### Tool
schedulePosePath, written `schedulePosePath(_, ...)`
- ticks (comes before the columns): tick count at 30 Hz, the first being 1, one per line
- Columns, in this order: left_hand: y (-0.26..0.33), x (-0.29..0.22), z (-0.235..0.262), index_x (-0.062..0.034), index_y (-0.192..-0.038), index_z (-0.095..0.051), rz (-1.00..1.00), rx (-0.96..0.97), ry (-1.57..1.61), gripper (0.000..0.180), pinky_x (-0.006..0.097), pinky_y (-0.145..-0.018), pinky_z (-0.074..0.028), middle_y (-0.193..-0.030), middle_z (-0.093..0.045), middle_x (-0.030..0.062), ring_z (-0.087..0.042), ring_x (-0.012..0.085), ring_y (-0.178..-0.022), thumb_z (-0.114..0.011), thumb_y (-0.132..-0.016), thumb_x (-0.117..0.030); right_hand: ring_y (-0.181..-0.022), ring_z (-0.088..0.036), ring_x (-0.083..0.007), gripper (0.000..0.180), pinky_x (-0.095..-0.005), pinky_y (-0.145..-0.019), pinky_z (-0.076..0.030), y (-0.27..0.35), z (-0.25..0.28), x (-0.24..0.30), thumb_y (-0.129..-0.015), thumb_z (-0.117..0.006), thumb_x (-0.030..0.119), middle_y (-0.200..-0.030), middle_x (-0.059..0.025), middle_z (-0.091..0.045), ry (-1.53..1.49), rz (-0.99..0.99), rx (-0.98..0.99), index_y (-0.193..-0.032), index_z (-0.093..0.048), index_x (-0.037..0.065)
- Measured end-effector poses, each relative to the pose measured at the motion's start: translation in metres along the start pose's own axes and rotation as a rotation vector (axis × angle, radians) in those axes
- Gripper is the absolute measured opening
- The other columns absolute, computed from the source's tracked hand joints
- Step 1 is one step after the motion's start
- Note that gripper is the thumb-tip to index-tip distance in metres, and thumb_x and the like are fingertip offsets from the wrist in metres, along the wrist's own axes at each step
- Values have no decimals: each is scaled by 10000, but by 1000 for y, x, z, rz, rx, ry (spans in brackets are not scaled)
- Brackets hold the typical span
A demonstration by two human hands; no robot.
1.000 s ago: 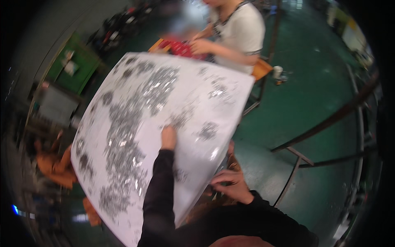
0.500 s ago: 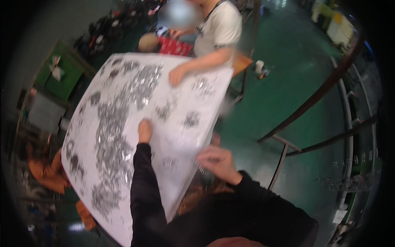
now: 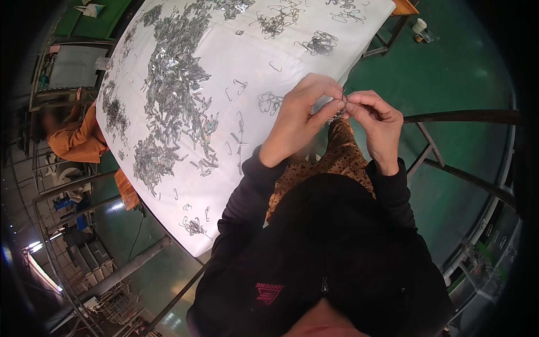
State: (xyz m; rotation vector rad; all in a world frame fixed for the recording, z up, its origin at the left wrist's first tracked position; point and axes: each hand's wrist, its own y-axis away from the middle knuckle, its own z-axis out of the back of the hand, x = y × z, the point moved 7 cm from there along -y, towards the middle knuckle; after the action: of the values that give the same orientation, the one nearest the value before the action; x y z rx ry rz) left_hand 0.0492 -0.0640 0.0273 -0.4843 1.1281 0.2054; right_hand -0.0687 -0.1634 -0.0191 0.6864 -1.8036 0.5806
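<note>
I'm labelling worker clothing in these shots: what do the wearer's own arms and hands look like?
The left hand and right hand are both gloveless. The left sleeve and right sleeve are long and black, reaching the wrists, with no visible markings.

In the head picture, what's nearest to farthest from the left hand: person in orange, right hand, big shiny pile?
1. Right hand: just right of left hand.
2. Big shiny pile: left, on white tabletop.
3. Person in orange: past tabletop's left edge.
</note>
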Motion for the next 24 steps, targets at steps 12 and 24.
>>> schedulePosePath(12,-8,7,-3,-21,-1006,-619,33,-154,38,95,295,-848,-501,-985,-694,64,-656,151,-908,-589,-935,-75,-805,-626,-126,173,-234,-694,-535,-20,-7,26,-823,-659,-102,-1051,-79,-603,161,190,30,-971,-709,-29)
schedulePosePath(24,28,32,-3,-7,-1024,-582,134,-121,113,83,300,-860,-493,-1001,-648,107,-645,194,-960,-567,-945,-25,-695,-608,-81,273,-233,-656,-510,-181,-87,-80,-928,-566,78,-836,-74,-701,557,-15,481,-1171,-651,-15)
